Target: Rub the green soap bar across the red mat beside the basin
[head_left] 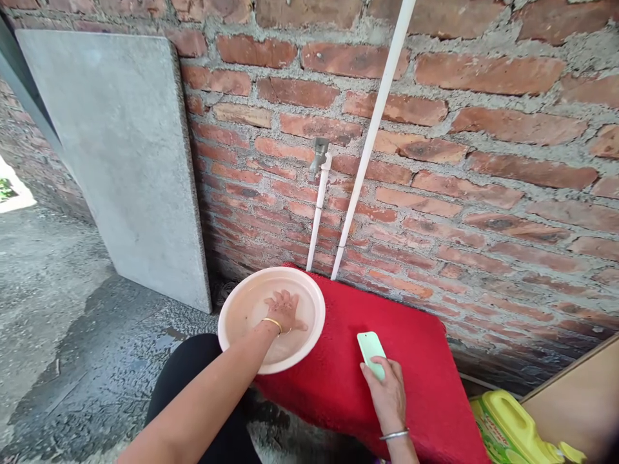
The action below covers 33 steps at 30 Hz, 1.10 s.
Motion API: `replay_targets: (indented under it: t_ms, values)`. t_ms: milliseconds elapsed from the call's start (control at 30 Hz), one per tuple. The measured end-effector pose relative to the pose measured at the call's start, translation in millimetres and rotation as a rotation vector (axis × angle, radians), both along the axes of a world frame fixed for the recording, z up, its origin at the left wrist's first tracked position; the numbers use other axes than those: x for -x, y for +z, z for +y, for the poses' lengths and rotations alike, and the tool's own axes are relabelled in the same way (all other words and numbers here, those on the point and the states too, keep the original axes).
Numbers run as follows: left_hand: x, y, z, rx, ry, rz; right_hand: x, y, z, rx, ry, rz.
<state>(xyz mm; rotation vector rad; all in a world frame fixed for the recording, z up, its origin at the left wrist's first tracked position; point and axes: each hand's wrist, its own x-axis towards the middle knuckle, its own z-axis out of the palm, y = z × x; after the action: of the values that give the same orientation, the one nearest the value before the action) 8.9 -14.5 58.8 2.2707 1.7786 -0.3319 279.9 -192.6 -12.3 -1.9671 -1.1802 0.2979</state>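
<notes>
My left hand (284, 310) is in the pale pink basin (226, 335), under the water, with its fingers spread and nothing in them. A thin gold bangle circles that wrist. My right hand (387, 390) is closed around the near end of a pale green scrub brush (369, 346), flat with rounded corners and a small hole at its far end. Its underside is hidden against the red cloth (411, 341), which covers a low, flat support. The basin sits at the left end of this cloth.
Behind the cloth rises a brick wall (488, 129) with white pipes (372, 138) and a grey tap (318, 154). A grey slab (126, 154) leans on it at left. A yellow jug (512, 428) stands at lower right. The concrete floor (111, 341) is wet.
</notes>
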Motion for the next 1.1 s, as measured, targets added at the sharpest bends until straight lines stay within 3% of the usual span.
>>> replay_targets:
  t_ms: [700, 1100]
  values:
    - [-3, 5.6, -3, -0.017, -0.03, 0.0, -6, 1, -6, 0.01, 0.001, -0.066]
    - [-3, 6.8, -1, -0.006, -0.022, -0.01, -49, 11, -17, 0.018, -0.207, -0.106]
